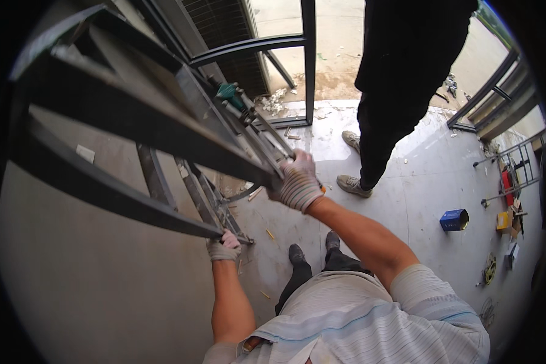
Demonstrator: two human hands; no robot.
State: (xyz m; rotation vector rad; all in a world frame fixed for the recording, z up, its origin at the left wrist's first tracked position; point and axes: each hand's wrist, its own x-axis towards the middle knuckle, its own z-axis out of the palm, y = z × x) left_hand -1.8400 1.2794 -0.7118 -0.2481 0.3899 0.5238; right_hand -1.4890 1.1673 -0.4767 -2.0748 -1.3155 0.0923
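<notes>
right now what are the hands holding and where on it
Both gloved hands hold a dark metal frame: the left hand grips the end of its lower bar, the right hand the end of its upper bar.

You have two gloved hands, left (224, 247) and right (298, 181), on one dark metal frame (121, 115), with one other person (394, 79) and one blue can (454, 219) nearby
</notes>
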